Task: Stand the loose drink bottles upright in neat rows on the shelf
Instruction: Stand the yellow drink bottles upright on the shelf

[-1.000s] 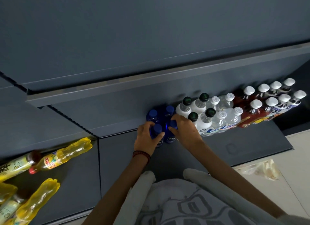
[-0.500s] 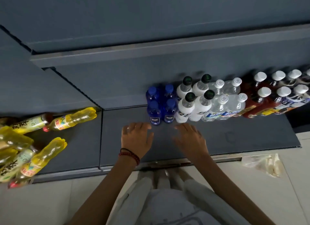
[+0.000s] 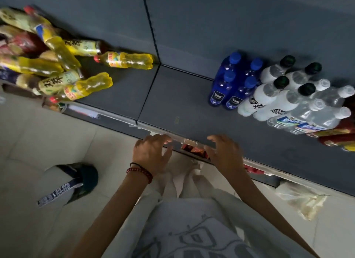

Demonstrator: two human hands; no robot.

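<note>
Ok so where I'm at rn: both hands are empty. Left hand [image 3: 151, 154] and right hand [image 3: 223, 154] hover over the front lip of the shelf [image 3: 172, 96], fingers loose and a bit curled, gripping nothing, not touching any bottle afaict.

Right side looks sorted. The blue bottles [image 3: 232, 82] stand upright in a two-by-two block, w/ the black-capped white bottles [image 3: 269, 92] touching them on the right. Then come the clear bottles [image 3: 315, 113] and some red bottles [image 3: 340, 136] running out of frame.

The loose stuff is the yellow bottles [image 3: 55, 65] on the left shelf section, all on their sides and heaped over each other, well apart from the hands. Nearest is a single yellow bottle [image 3: 128, 60] lying by the divider, cap pointing left.

So imo I'm between steps: blue block done, next pickup not started. Next move = reach left across the divider, grab that single one round the body, tip it upright and park it just left of the blue block. The pile's tangled, so pulling from the middle prob rolls the rest toward the edge.
</note>
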